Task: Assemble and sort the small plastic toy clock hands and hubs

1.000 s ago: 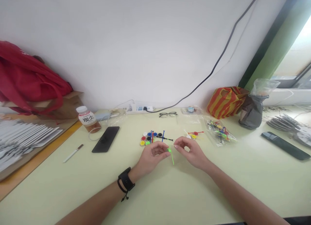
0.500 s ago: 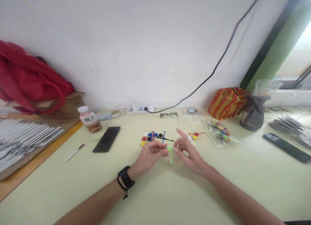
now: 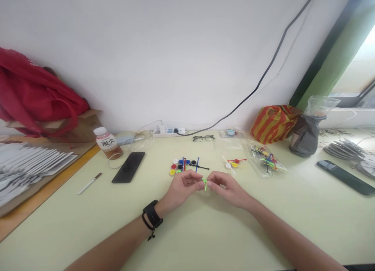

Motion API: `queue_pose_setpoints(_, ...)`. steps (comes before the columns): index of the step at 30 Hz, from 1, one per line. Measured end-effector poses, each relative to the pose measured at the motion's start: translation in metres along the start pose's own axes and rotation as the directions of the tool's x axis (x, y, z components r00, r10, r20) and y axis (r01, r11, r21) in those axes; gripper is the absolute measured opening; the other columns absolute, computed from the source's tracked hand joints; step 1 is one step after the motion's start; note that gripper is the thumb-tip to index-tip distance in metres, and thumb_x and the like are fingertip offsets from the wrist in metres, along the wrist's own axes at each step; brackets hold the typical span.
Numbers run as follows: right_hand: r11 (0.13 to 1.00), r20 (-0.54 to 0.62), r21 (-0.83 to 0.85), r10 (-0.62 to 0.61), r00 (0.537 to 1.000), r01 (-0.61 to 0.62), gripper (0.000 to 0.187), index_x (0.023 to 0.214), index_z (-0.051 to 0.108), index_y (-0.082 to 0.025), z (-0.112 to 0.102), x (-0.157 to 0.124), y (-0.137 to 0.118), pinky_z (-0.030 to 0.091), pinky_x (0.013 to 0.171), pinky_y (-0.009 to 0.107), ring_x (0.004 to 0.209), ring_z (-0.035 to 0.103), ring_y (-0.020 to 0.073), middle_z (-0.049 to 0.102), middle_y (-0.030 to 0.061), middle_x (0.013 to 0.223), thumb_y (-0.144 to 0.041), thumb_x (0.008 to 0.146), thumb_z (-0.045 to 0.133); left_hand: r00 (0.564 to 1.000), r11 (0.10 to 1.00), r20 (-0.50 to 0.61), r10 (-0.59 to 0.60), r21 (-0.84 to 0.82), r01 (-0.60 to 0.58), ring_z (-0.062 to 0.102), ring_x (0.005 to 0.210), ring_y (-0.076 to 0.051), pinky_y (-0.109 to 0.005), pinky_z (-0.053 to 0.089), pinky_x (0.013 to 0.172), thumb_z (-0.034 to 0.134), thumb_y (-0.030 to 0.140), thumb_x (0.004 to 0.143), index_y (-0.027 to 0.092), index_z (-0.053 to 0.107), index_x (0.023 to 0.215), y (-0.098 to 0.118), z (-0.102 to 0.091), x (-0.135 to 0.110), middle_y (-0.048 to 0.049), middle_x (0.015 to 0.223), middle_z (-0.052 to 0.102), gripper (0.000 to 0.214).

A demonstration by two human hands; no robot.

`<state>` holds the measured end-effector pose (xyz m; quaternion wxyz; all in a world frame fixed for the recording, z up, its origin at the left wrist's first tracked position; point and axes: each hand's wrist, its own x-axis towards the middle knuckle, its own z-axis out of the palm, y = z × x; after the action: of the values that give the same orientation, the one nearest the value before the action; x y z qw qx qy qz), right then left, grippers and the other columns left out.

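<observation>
A small bright green plastic arrow spinner (image 3: 205,184) is held up between my two hands over the table. The fingertips of my left hand (image 3: 186,187) are pinched on its left side. From the right, my right hand (image 3: 228,188) pinches it too, thumb against index finger. Fingers cover much of the green piece. Just beyond my left hand lie several round discs (image 3: 180,162) in white, red, blue, yellow and black, with blue, red and black arrow sticks (image 3: 197,164) among them. Past my right hand rest red, yellow and white arrow spinners (image 3: 234,164).
A clear bag of coloured arrow pieces (image 3: 268,161) lies to the right, near a dark phone (image 3: 345,177). On the left are a black phone (image 3: 129,167), a pen-like stick (image 3: 90,184) and a drink bottle (image 3: 108,143). Glasses (image 3: 203,138) and a power strip (image 3: 169,132) sit by the wall.
My right hand has moved left and closed its raised index finger onto the green piece. The green piece now shows less below my fingers; my left hand has barely moved.
</observation>
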<state>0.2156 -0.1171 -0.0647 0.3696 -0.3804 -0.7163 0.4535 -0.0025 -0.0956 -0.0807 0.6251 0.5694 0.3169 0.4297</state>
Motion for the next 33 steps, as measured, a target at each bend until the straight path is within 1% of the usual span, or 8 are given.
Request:
queue_pose_setpoints(10,0.997,-0.086,-0.063,-0.048,0.995,0.043,0.025,0.093,0.064,-0.021,-0.0003,-0.0003,0.0025,0.044,0.063,0.029,0.069,0.053,0.0150,0.060,0.0003,0.075,-0.044,0.101,0.057,1.000,1.000,-0.018,-0.006,0.026,0.006,0.072,0.077,-0.015,-0.031,0.061,0.079,0.089,0.033,0.077,0.015,0.072,0.095,0.0026,0.0014,-0.0013,-0.0036,0.086,0.075,0.031)
queue_pose_setpoints(13,0.997,-0.158,-0.036,-0.069,0.985,0.064,0.030,0.123,0.061,-0.025,-0.0009,-0.0011,0.0048,0.047,0.064,0.029,0.070,0.054,0.0155,0.058,-0.0007,0.078,-0.044,0.100,0.057,1.000,0.999,-0.027,0.006,0.035,-0.005,0.072,0.077,-0.015,-0.031,0.061,0.078,0.089,0.033,0.077,0.015,0.072,0.094,0.0013,0.0012,-0.0007,-0.0039,0.086,0.075,0.030)
queue_pose_setpoints(17,1.000,-0.181,0.012,-0.020,0.983,0.022,0.065,0.157,0.030,-0.032,0.0007,-0.0030,0.0066,0.050,0.062,0.029,0.069,0.054,0.0140,0.061,0.0020,0.100,-0.047,0.100,0.056,0.999,0.999,-0.042,0.015,0.042,-0.013,0.072,0.076,-0.015,-0.030,0.061,0.077,0.088,0.033,0.078,0.014,0.071,0.094,0.0005,0.0005,-0.0005,-0.0041,0.085,0.075,0.029)
queue_pose_setpoints(19,1.000,-0.163,0.005,0.002,0.987,-0.001,0.052,0.148,0.045,-0.030,0.0013,-0.0033,0.0062,0.049,0.063,0.029,0.069,0.055,0.0134,0.062,0.0029,0.104,-0.050,0.100,0.055,0.998,0.999,-0.053,0.016,0.045,-0.014,0.072,0.077,-0.015,-0.031,0.062,0.078,0.088,0.033,0.078,0.014,0.071,0.094,0.0001,-0.0003,-0.0002,-0.0042,0.086,0.075,0.030)
queue_pose_setpoints(21,1.000,-0.093,-0.016,0.016,0.996,-0.017,0.039,0.104,0.070,-0.022,0.0007,-0.0028,0.0052,0.048,0.066,0.030,0.067,0.055,0.0138,0.062,0.0025,0.087,-0.054,0.103,0.047,0.997,0.999,-0.069,0.020,0.048,-0.017,0.072,0.077,-0.015,-0.031,0.062,0.080,0.088,0.033,0.078,0.015,0.071,0.094,-0.0006,-0.0012,0.0004,-0.0039,0.086,0.075,0.030)
queue_pose_setpoints(24,0.998,-0.014,-0.040,0.048,0.999,-0.049,0.061,0.058,0.053,-0.020,-0.0013,-0.0009,0.0039,0.042,0.062,0.030,0.058,0.047,0.0139,0.049,-0.0003,0.058,-0.060,0.103,0.042,0.996,0.998,-0.081,0.026,0.051,-0.022,0.072,0.078,-0.015,-0.032,0.062,0.082,0.089,0.033,0.077,0.015,0.070,0.094,-0.0014,-0.0019,0.0011,-0.0030,0.085,0.074,0.031)
queue_pose_setpoints(28,0.998,-0.072,-0.031,0.048,0.996,-0.050,0.047,0.071,0.055,-0.021,-0.0019,0.0014,0.0024,0.040,0.060,0.029,0.063,0.048,0.0144,0.052,-0.0012,0.066,-0.059,0.097,0.057,0.998,0.999,-0.070,0.006,0.047,-0.003,0.073,0.078,-0.016,-0.033,0.063,0.082,0.089,0.034,0.076,0.015,0.070,0.093,-0.0009,-0.0006,0.0003,-0.0032,0.084,0.075,0.031)
queue_pose_setpoints(33,0.999,-0.023,0.032,0.028,0.999,-0.028,0.036,0.091,0.061,-0.020,0.0005,0.0015,0.0020,0.046,0.066,0.029,0.072,0.054,0.0158,0.061,0.0020,0.082,-0.055,0.097,0.059,0.999,0.998,-0.034,0.008,0.065,-0.006,0.073,0.084,-0.018,-0.034,0.062,0.084,0.088,0.034,0.078,0.016,0.071,0.096,-0.0009,0.0008,-0.0017,-0.0053,0.091,0.075,0.031)
